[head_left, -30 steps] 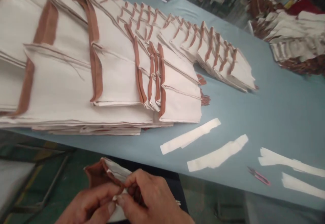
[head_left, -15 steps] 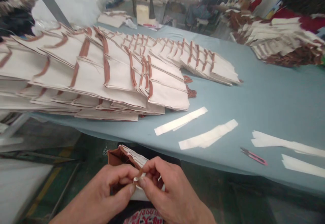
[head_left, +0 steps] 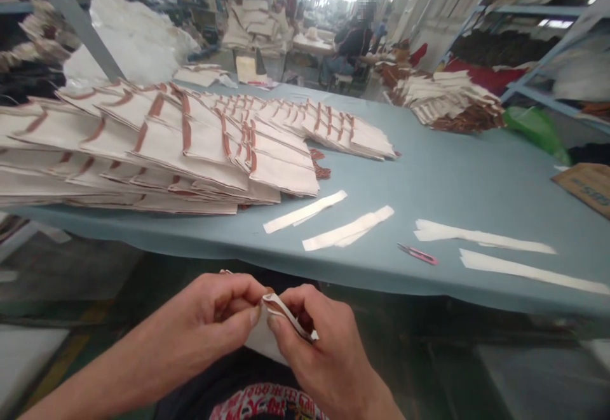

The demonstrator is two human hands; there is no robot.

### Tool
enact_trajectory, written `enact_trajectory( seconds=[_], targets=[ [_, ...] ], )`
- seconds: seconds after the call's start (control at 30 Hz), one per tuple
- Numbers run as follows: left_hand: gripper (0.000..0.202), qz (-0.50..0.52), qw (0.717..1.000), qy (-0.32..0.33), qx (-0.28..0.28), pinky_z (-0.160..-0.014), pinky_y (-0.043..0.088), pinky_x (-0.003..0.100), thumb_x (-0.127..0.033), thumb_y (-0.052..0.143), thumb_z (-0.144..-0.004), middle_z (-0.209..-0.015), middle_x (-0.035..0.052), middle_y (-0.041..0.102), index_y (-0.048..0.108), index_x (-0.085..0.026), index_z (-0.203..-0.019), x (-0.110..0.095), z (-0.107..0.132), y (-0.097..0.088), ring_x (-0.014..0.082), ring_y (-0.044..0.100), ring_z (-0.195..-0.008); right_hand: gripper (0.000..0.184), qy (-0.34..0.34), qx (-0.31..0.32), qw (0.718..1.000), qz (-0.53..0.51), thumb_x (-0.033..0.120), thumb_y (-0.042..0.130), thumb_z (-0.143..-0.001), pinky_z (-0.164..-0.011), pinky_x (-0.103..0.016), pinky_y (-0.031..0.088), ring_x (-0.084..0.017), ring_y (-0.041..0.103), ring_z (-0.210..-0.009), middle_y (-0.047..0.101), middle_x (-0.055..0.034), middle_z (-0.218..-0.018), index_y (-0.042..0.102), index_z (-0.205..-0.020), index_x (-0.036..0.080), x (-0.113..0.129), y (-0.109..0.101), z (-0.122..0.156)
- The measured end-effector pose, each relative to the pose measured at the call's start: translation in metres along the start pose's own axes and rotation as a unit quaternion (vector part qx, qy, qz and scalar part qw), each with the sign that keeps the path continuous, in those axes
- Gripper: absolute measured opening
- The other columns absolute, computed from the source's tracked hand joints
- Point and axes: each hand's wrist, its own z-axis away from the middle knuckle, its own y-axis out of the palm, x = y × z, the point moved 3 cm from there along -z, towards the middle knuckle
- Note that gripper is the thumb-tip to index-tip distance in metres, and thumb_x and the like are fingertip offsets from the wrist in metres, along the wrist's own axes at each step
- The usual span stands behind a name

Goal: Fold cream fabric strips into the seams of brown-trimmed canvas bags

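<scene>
Between my two hands, low in front of me, is a cream fabric piece with brown trim [head_left: 265,338]. My left hand [head_left: 214,315] pinches its upper edge with thumb and forefinger. Right beside those fingertips, my right hand [head_left: 321,334] grips a folded edge of the same piece, its thumb lying along the near side. Most of the piece is hidden behind both hands. Beyond them, on the blue-covered table [head_left: 457,185], lies a large layered pile of similar cream pieces with brown edging [head_left: 283,175].
Cream strips [head_left: 350,229] lie near the table's front edge, with more strips [head_left: 481,236] to the right. Pink thread snips [head_left: 418,253] rest between them. A second fabric heap [head_left: 448,99] stands at the far right. A person [head_left: 352,42] sits in the background.
The view has tilted up and turned right. My hands now hold the piece with a folded edge facing up, and its open brown inside no longer shows.
</scene>
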Motion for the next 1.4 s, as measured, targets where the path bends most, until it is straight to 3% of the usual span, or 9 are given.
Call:
enact_trajectory(
  seconds=[0.23, 0.37, 0.53, 0.6, 0.7, 0.83, 1.0, 1.2, 1.4],
  targets=[
    [0.024, -0.124, 0.989, 0.063, -0.048, -0.065, 0.05, 0.019, -0.025, 0.059, -0.091, -0.079, -0.0053, 0.083, 0.084, -0.026, -0.091, -0.003, 0.01, 0.003, 0.0146, 0.074, -0.071, 0.019, -0.07, -0.026, 0.995, 0.066, 0.022, 0.063, -0.102, -0.044, -0.023, 0.033, -0.009, 0.05, -0.044, 0.066, 0.003, -0.062, 0.077, -0.089, 0.016, 0.011, 0.004, 0.004],
    [0.027, -0.197, 0.97, 0.107, -0.096, -0.062, 0.044, 0.022, -0.022, 0.055, -0.09, -0.072, -0.0049, 0.079, 0.082, -0.026, -0.086, -0.003, 0.014, 0.0, 0.0134, 0.071, -0.064, 0.025, -0.118, -0.041, 0.986, 0.113, 0.024, 0.058, -0.108, -0.049, -0.023, 0.042, -0.01, 0.062, -0.048, 0.072, 0.0, -0.068, 0.075, -0.091, 0.016, 0.016, 0.01, 0.005],
    [0.025, -0.254, 0.954, 0.076, -0.142, -0.057, 0.037, 0.027, -0.02, 0.053, -0.085, -0.063, -0.0003, 0.071, 0.078, -0.022, -0.079, 0.01, 0.01, 0.001, 0.0159, 0.063, -0.056, 0.028, -0.143, -0.047, 0.973, 0.173, 0.024, 0.055, -0.111, -0.055, -0.025, 0.044, -0.013, 0.073, -0.054, 0.075, -0.0007, -0.071, 0.071, -0.09, 0.018, 0.01, 0.023, 0.007],
    [0.024, -0.198, 0.968, 0.067, -0.135, -0.059, 0.039, 0.026, -0.022, 0.054, -0.085, -0.065, 0.0, 0.072, 0.077, -0.022, -0.077, 0.018, 0.01, 0.002, 0.0166, 0.063, -0.059, 0.022, -0.117, -0.037, 0.981, 0.152, 0.023, 0.058, -0.108, -0.054, -0.025, 0.043, -0.012, 0.071, -0.053, 0.075, 0.0004, -0.071, 0.071, -0.09, 0.02, 0.003, 0.027, 0.01],
    [0.023, -0.016, 0.995, 0.044, -0.091, -0.069, 0.049, 0.025, -0.029, 0.057, -0.089, -0.078, 0.001, 0.076, 0.076, -0.022, -0.078, 0.034, 0.012, 0.004, 0.0191, 0.07, -0.075, 0.014, -0.033, -0.013, 0.997, 0.062, 0.025, 0.064, -0.1, -0.049, -0.025, 0.037, -0.01, 0.058, -0.048, 0.068, 0.0043, -0.067, 0.072, -0.09, 0.022, -0.008, 0.03, 0.018],
    [0.019, 0.139, 0.986, 0.028, -0.085, -0.071, 0.051, 0.024, -0.033, 0.062, -0.09, -0.081, -0.0001, 0.072, 0.073, -0.022, -0.078, 0.05, 0.019, 0.005, 0.0184, 0.066, -0.077, 0.01, 0.063, 0.035, 0.997, -0.008, 0.032, 0.074, -0.094, -0.054, -0.025, 0.039, -0.013, 0.053, -0.057, 0.061, 0.0043, -0.07, 0.073, -0.089, 0.024, -0.013, 0.03, 0.022],
    [0.019, 0.135, 0.985, 0.016, -0.102, -0.07, 0.05, 0.025, -0.034, 0.064, -0.092, -0.084, 0.0006, 0.071, 0.072, -0.022, -0.079, 0.053, 0.023, 0.001, 0.0189, 0.064, -0.079, 0.018, 0.14, 0.121, 0.977, -0.103, 0.04, 0.074, -0.094, -0.067, -0.027, 0.049, -0.016, 0.06, -0.073, 0.068, 0.0002, -0.085, 0.072, -0.098, 0.022, -0.011, 0.026, 0.008],
    [0.026, 0.075, 0.99, 0.029, -0.115, -0.069, 0.049, 0.027, -0.038, 0.063, -0.097, -0.084, 0.0022, 0.073, 0.073, -0.023, -0.079, 0.052, 0.022, 0.0, 0.021, 0.065, -0.081, 0.013, 0.215, 0.169, 0.953, -0.134, 0.035, 0.068, -0.087, -0.059, -0.027, 0.038, -0.014, 0.052, -0.063, 0.062, 0.0028, -0.071, 0.067, -0.086, 0.022, 0.001, 0.024, -0.018],
    [0.026, 0.058, 0.991, 0.051, -0.107, -0.066, 0.048, 0.026, -0.035, 0.058, -0.097, -0.081, 0.0016, 0.072, 0.073, -0.024, -0.079, 0.052, 0.015, 0.002, 0.0198, 0.063, -0.077, 0.016, 0.256, 0.209, 0.934, -0.133, 0.036, 0.069, -0.081, -0.059, -0.027, 0.037, -0.014, 0.049, -0.062, 0.057, 0.0048, -0.068, 0.06, -0.082, 0.024, 0.005, 0.019, -0.032]
  ],
)
